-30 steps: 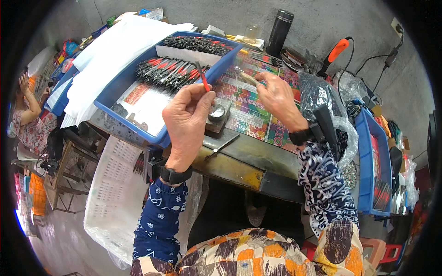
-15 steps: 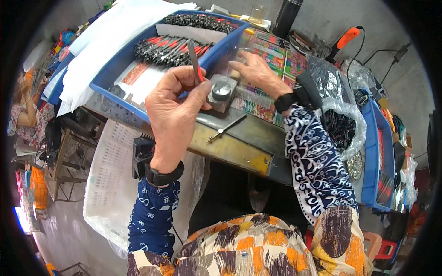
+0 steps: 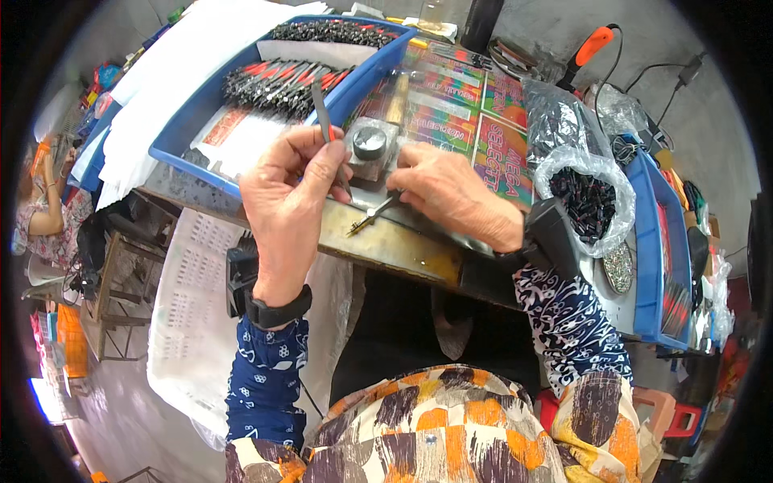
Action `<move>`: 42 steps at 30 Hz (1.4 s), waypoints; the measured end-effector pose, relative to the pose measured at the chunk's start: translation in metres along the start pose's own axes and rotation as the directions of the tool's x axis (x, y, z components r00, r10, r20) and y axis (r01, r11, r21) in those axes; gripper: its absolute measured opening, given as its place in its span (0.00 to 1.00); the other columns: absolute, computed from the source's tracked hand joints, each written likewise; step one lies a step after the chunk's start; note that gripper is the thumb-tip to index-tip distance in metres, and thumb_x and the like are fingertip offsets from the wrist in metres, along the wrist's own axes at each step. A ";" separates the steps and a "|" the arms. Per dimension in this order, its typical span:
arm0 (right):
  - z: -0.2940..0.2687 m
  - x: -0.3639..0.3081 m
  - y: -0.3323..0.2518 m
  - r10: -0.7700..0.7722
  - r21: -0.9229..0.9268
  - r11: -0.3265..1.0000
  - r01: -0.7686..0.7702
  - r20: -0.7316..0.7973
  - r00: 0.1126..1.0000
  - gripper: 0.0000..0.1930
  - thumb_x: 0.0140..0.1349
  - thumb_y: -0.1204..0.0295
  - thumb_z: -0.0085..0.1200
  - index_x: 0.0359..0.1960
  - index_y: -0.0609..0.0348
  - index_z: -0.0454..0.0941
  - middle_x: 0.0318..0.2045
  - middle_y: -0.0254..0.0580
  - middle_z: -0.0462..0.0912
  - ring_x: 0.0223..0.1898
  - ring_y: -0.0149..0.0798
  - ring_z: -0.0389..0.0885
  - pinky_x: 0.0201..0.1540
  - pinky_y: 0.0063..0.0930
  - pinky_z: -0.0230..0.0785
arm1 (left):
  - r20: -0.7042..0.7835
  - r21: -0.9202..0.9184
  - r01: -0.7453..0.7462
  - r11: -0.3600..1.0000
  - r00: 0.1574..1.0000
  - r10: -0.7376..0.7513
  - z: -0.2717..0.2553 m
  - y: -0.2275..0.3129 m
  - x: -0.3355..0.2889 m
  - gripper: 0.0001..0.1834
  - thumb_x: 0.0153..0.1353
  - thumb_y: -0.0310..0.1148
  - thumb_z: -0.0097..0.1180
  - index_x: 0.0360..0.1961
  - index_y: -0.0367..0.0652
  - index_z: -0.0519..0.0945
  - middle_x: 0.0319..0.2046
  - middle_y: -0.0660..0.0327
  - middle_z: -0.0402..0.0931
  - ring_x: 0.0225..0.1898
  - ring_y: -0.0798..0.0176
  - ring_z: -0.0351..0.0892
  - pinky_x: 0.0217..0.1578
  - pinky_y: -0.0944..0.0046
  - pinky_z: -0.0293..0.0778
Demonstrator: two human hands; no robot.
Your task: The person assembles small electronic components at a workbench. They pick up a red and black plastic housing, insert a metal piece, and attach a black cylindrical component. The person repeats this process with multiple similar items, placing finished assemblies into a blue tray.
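Observation:
My left hand (image 3: 286, 197) is closed, pinching a slim grey piece with a red part (image 3: 323, 113) upright between thumb and fingers. My right hand (image 3: 447, 189) bends over the table's front, its thumb and fingers closed on the dark end of a thin black tool with a brass-coloured tip (image 3: 364, 223). That tip points toward the table edge. Between the two hands stands a squat square block with a round dark top (image 3: 370, 145), and a wooden handle (image 3: 397, 101) lies behind it.
A blue tray (image 3: 193, 171) of slim black-and-red pieces stands at the back left. Printed colourful sheets (image 3: 439, 125) cover the table. On the right are a plastic bag of small black parts (image 3: 581, 205) and another blue bin (image 3: 644, 249). A white basket (image 3: 189, 322) sits below.
My right hand has come down and toward me from above the printed sheets, and has taken hold of the thin black tool. The left hand keeps its piece, shifted slightly left.

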State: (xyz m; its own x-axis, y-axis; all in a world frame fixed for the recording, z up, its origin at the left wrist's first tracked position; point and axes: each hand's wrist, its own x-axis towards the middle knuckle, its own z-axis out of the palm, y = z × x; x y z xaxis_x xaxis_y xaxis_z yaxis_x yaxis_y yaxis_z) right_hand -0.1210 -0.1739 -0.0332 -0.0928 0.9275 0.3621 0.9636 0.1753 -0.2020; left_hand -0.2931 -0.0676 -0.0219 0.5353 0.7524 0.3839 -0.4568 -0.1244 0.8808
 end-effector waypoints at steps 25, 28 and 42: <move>-0.085 -0.094 -0.038 0.606 0.848 0.303 -0.435 0.180 0.775 0.11 0.63 0.80 0.47 0.43 0.71 0.80 0.31 0.41 0.81 0.28 0.23 0.76 0.24 0.14 0.68 | 0.181 -0.033 0.185 0.982 0.967 -0.177 0.040 -0.001 -0.026 0.04 0.60 0.22 0.59 0.37 0.35 0.79 0.28 0.61 0.79 0.27 0.72 0.78 0.22 0.74 0.74; -0.088 -0.112 -0.047 0.606 0.893 0.269 -0.361 0.134 0.784 0.12 0.64 0.80 0.48 0.46 0.70 0.79 0.34 0.42 0.82 0.29 0.25 0.78 0.25 0.16 0.72 | 0.245 -0.100 0.245 0.964 0.946 -0.214 0.051 0.000 -0.034 0.05 0.62 0.25 0.59 0.37 0.35 0.78 0.28 0.59 0.80 0.26 0.71 0.78 0.22 0.73 0.75; -0.084 -0.143 -0.055 0.643 0.879 0.463 -0.113 -0.245 0.726 0.08 0.63 0.78 0.57 0.42 0.64 0.82 0.27 0.32 0.81 0.23 0.19 0.72 0.24 0.12 0.62 | 0.405 -0.069 0.358 0.931 0.863 -0.302 0.093 0.006 -0.059 0.07 0.62 0.25 0.60 0.40 0.34 0.78 0.28 0.60 0.81 0.27 0.72 0.80 0.23 0.74 0.75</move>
State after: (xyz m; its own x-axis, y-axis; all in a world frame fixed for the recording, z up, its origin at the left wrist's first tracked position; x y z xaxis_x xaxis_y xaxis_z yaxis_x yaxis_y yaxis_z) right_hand -0.1396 -0.3438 0.0030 0.6133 0.7050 0.3560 0.2364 0.2663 -0.9345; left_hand -0.2613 -0.1725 -0.0139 0.8879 0.4245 0.1772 -0.2822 0.1983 0.9386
